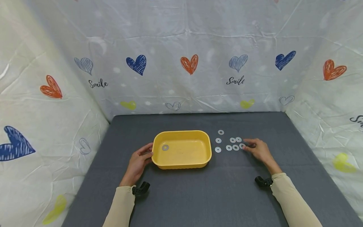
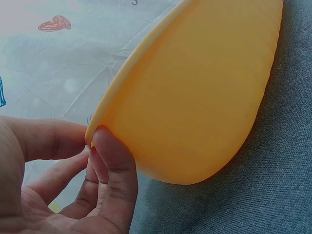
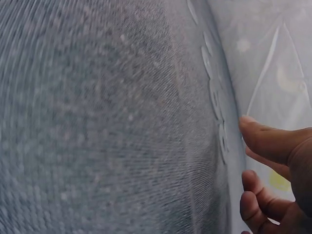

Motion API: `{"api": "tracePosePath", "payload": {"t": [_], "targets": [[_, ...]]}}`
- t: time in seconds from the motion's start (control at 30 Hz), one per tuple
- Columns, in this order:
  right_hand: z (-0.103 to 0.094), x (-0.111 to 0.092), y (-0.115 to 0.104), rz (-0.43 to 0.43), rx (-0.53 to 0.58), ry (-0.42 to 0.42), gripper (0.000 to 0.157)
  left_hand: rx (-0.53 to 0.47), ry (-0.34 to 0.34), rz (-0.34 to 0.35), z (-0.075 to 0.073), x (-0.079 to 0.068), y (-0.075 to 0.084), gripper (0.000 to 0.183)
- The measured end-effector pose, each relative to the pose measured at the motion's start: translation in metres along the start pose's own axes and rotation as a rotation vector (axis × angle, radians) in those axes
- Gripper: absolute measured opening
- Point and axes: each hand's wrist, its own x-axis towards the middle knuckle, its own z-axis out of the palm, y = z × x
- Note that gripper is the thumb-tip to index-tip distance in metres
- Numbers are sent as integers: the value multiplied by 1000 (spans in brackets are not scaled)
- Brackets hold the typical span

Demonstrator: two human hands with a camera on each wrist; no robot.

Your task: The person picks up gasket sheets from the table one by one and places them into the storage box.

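Observation:
My left hand (image 1: 137, 165) pinches the left rim of a yellow plastic basin (image 1: 184, 166) between thumb and fingers, as the left wrist view also shows. One flat grey washer (image 1: 165, 147) lies inside, toward the basin's left end. My right hand (image 1: 258, 152) is at the right edge of a group of flat ring washers (image 1: 235, 147) on the table. Its thumb tip is at the rightmost washer (image 1: 242, 146); whether they touch is hard to tell. In the right wrist view, thumb and fingers stand apart, with nothing visible between them.
Several more washers, such as the far one (image 1: 221, 132), lie between the basin and my right hand. A dark grey cloth covers the table (image 1: 198, 198). Behind it and on both sides hangs a pale sheet (image 1: 161, 85) printed with hearts.

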Motion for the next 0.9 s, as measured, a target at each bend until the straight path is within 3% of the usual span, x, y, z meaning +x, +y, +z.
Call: {"api": "tracePosePath", "payload": {"t": [0.17, 0.33, 0.9], "targets": [[3, 0, 6, -2, -12, -71, 42, -5, -2, -5, 0, 0, 0, 48], [3, 1, 7, -7, -18, -92, 44, -4, -11, -8, -1, 0, -1, 48], [9, 4, 4, 50, -27, -43, 35, -19, -31, -4, -2, -3, 2, 48]]}}
